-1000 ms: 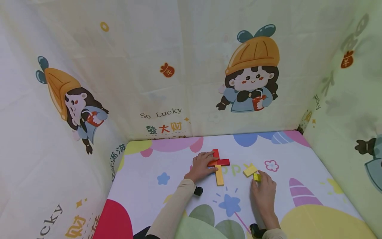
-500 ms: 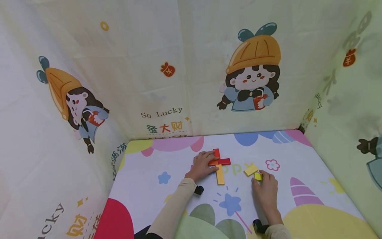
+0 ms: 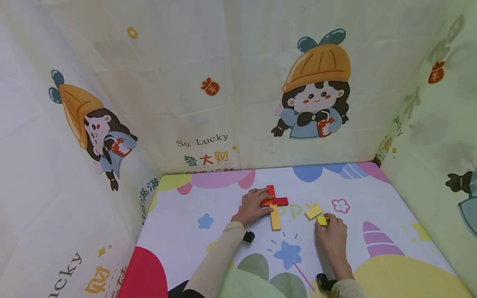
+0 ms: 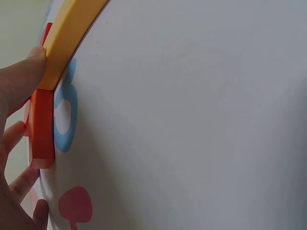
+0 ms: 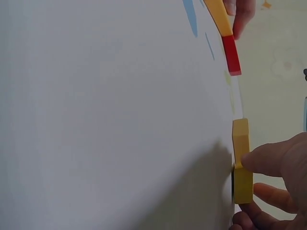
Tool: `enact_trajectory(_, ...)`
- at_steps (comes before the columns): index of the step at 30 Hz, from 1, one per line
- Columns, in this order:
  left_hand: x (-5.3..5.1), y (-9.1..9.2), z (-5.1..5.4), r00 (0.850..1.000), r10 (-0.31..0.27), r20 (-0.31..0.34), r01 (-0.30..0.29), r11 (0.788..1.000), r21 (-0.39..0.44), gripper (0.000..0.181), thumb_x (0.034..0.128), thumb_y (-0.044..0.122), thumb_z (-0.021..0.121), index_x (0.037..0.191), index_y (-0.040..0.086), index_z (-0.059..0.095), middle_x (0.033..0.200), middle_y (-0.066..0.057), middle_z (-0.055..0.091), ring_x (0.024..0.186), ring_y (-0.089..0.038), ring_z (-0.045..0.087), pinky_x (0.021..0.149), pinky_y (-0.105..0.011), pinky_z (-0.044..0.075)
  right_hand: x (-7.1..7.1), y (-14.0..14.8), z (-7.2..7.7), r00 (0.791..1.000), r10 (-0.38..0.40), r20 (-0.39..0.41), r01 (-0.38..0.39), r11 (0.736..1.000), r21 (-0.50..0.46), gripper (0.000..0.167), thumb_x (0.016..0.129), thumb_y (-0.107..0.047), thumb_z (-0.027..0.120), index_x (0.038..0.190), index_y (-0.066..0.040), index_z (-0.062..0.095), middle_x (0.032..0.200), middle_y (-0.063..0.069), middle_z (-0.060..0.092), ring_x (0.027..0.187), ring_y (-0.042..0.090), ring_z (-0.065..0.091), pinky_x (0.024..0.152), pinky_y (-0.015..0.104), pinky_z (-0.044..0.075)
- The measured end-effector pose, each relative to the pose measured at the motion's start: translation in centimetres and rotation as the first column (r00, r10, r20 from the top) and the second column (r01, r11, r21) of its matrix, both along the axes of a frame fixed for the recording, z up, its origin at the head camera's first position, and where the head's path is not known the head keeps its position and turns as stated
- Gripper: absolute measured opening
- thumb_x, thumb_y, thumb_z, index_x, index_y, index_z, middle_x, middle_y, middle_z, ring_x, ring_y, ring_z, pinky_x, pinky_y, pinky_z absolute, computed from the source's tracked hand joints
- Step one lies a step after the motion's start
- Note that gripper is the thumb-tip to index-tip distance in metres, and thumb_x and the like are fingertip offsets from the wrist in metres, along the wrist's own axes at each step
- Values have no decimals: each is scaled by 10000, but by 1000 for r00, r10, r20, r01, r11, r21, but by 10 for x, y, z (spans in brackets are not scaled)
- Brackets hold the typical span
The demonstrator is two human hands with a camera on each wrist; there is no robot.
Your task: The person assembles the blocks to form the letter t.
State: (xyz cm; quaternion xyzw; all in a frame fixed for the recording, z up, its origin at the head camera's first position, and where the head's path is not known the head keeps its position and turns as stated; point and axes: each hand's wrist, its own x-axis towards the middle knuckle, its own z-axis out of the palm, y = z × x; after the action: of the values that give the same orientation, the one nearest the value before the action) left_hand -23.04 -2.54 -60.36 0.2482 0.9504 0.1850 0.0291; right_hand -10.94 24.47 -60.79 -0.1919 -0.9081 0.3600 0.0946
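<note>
Right hand: you pinch glossy bright-yellow block, just turned, likely adjusting.
Left hand: spread, touching oblong orange-yellow block left of it.

Left hand enters from the left edge, thumb tip against the side of the yellow block near its lower end. Yellow block runs to the top edge, slanted; its lower end meets the red block, which stands nearly vertical in view. Other fingers spread left of and below the red block. Red bit shows behind the yellow block. White table has a blue print and pink print, shadows at lower middle and right.
</note>
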Motion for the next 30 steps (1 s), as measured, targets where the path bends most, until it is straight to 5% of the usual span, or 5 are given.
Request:
enact_trajectory(18, -2, -1, -3, 1000, -9, 4, 9, 1000, 6, 550, 958, 550, 686, 1468, 376, 580, 1677, 90, 391, 1494, -263, 379, 1134, -571, 399, 14, -9, 6, 991, 78, -113, -84, 995, -46, 456, 892, -15, 698, 1313, 109, 578, 1218, 317, 635, 1080, 436, 600, 950, 569, 477)
enact_trajectory(30, -1, -1, -2, 1000, -17, 15, 16, 1000, 10, 554, 965, 539, 682, 1479, 365, 574, 1686, 81, 378, 1494, -260, 378, 1131, -565, 394, 19, -20, 0, 949, 239, -206, -239, 971, 22, 474, 823, 63, 731, 1280, 80, 606, 1148, 260, 708, 1062, 421, 649, 928, 586, 511)
